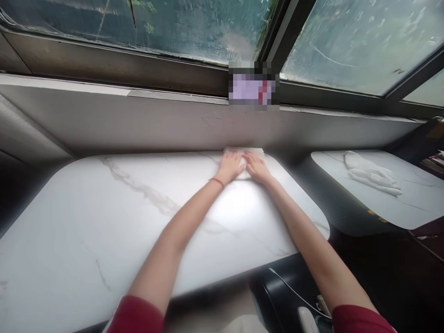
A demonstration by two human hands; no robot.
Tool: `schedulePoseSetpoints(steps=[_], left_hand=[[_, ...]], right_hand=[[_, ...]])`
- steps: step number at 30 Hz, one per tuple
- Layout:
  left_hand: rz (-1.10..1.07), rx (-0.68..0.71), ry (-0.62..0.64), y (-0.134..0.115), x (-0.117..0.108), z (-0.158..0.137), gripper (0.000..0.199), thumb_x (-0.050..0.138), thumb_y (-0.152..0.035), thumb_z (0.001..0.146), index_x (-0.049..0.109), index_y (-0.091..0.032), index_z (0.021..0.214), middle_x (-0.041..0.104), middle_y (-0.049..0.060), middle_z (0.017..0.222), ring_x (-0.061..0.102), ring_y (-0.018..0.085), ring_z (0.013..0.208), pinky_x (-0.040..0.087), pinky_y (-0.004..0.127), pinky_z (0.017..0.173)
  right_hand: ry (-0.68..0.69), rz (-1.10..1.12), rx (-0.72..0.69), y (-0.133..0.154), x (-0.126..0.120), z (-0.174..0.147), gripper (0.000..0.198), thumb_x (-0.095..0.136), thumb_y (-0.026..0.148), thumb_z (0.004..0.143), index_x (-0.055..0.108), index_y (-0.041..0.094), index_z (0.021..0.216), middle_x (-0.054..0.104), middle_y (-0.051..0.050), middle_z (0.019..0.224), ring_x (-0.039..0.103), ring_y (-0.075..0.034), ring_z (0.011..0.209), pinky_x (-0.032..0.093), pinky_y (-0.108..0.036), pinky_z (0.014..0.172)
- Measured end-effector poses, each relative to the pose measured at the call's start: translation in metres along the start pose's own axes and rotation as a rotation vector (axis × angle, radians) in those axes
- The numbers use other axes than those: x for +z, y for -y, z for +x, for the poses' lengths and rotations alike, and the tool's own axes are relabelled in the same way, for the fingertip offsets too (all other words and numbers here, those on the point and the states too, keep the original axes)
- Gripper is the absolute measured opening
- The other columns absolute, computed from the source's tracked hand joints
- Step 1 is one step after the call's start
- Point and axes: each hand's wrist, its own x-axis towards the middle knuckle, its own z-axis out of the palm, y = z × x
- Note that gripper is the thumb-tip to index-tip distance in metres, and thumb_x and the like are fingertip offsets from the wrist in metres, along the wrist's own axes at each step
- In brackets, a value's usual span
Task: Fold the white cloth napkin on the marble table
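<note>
A folded white cloth (255, 151) lies at the far edge of a white marble-patterned table (138, 222), close to the wall. My left hand (229, 167) rests flat on the cloth's left part, fingers stretched forward; a thin reddish band circles that wrist. Beside it, my right hand (256, 167) lies flat on the cloth's right part with its fingers extended and angled left. Both palms press down, and the fingers do not wrap round the cloth. The part of the cloth under my hands is hidden.
A second marble-patterned table (416, 203) stands to the right across a dark gap, with a crumpled white cloth (373, 173) on it. Behind runs a low wall (156, 125) under windows (156, 27). A white cable (291, 287) hangs below the near table edge.
</note>
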Motion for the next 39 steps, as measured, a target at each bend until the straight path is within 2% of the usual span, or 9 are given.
schedulePoseSetpoints(steps=[4, 12, 16, 20, 25, 28, 31, 35, 39], left_hand=[[0.02, -0.013, 0.042, 0.014, -0.009, -0.004, 0.051, 0.038, -0.033, 0.102, 0.044, -0.01, 0.147, 0.041, 0.016, 0.158, 0.035, 0.03, 0.147, 0.03, 0.05, 0.117], [0.129, 0.003, 0.103, -0.008, -0.022, -0.042, 0.053, 0.034, -0.033, 0.103, 0.043, -0.007, 0.148, 0.037, 0.018, 0.16, 0.031, 0.03, 0.149, 0.03, 0.048, 0.119], [0.218, 0.066, 0.11, -0.024, -0.035, -0.086, 0.054, 0.032, -0.034, 0.104, 0.044, -0.005, 0.147, 0.04, 0.02, 0.157, 0.035, 0.034, 0.147, 0.035, 0.049, 0.115], [0.318, 0.134, 0.119, -0.046, -0.048, -0.144, 0.054, 0.033, -0.035, 0.104, 0.046, -0.005, 0.147, 0.044, 0.021, 0.154, 0.04, 0.036, 0.144, 0.039, 0.05, 0.112], [0.499, 0.158, 0.117, -0.071, -0.064, -0.212, 0.053, 0.037, -0.029, 0.103, 0.047, 0.001, 0.145, 0.052, 0.025, 0.146, 0.047, 0.038, 0.139, 0.04, 0.051, 0.112], [0.574, 0.119, 0.198, -0.073, -0.074, -0.224, 0.05, 0.042, -0.025, 0.102, 0.05, -0.002, 0.145, 0.052, 0.024, 0.146, 0.047, 0.04, 0.138, 0.042, 0.051, 0.11], [0.629, 0.041, 0.293, -0.062, -0.081, -0.211, 0.048, 0.039, -0.023, 0.103, 0.05, -0.003, 0.145, 0.053, 0.023, 0.146, 0.049, 0.041, 0.136, 0.043, 0.051, 0.109], [0.605, -0.058, 0.33, -0.027, -0.089, -0.179, 0.05, 0.032, -0.022, 0.104, 0.048, 0.002, 0.145, 0.052, 0.026, 0.146, 0.048, 0.04, 0.137, 0.04, 0.049, 0.109], [0.512, -0.134, 0.257, 0.022, -0.093, -0.155, 0.053, 0.031, -0.026, 0.104, 0.045, 0.006, 0.143, 0.05, 0.03, 0.145, 0.049, 0.038, 0.135, 0.04, 0.045, 0.106]], right_hand=[[-0.037, -0.004, 0.042, 0.021, 0.001, 0.005, 0.054, 0.026, 0.026, 0.095, 0.047, 0.014, 0.143, 0.046, -0.015, 0.154, 0.042, -0.028, 0.141, 0.035, -0.051, 0.113], [-0.004, -0.038, 0.023, 0.043, -0.01, -0.034, 0.054, 0.028, 0.027, 0.097, 0.047, 0.011, 0.144, 0.047, -0.017, 0.152, 0.043, -0.029, 0.138, 0.035, -0.049, 0.111], [-0.097, -0.047, -0.02, 0.068, -0.013, -0.082, 0.051, 0.03, 0.027, 0.098, 0.052, 0.01, 0.141, 0.053, -0.018, 0.146, 0.047, -0.03, 0.134, 0.037, -0.047, 0.109], [-0.202, -0.054, -0.082, 0.106, -0.022, -0.145, 0.048, 0.031, 0.027, 0.1, 0.053, 0.009, 0.139, 0.057, -0.02, 0.14, 0.049, -0.03, 0.13, 0.039, -0.046, 0.106], [-0.185, -0.018, -0.212, 0.153, -0.035, -0.194, 0.05, 0.034, 0.024, 0.098, 0.046, 0.007, 0.144, 0.051, -0.023, 0.144, 0.041, -0.033, 0.135, 0.037, -0.051, 0.108], [-0.137, 0.016, -0.289, 0.164, -0.036, -0.187, 0.053, 0.034, 0.024, 0.096, 0.045, 0.007, 0.145, 0.049, -0.023, 0.145, 0.039, -0.035, 0.136, 0.035, -0.053, 0.109], [-0.11, 0.03, -0.369, 0.163, -0.028, -0.156, 0.052, 0.033, 0.026, 0.096, 0.048, 0.006, 0.142, 0.05, -0.023, 0.143, 0.04, -0.034, 0.134, 0.035, -0.051, 0.108], [-0.107, 0.019, -0.405, 0.159, -0.008, -0.097, 0.054, 0.031, 0.03, 0.096, 0.05, 0.005, 0.14, 0.052, -0.023, 0.141, 0.042, -0.034, 0.132, 0.035, -0.049, 0.106], [-0.1, 0.01, -0.383, 0.166, 0.012, -0.038, 0.054, 0.033, 0.03, 0.095, 0.053, 0.005, 0.138, 0.053, -0.023, 0.141, 0.043, -0.034, 0.13, 0.032, -0.047, 0.106]])
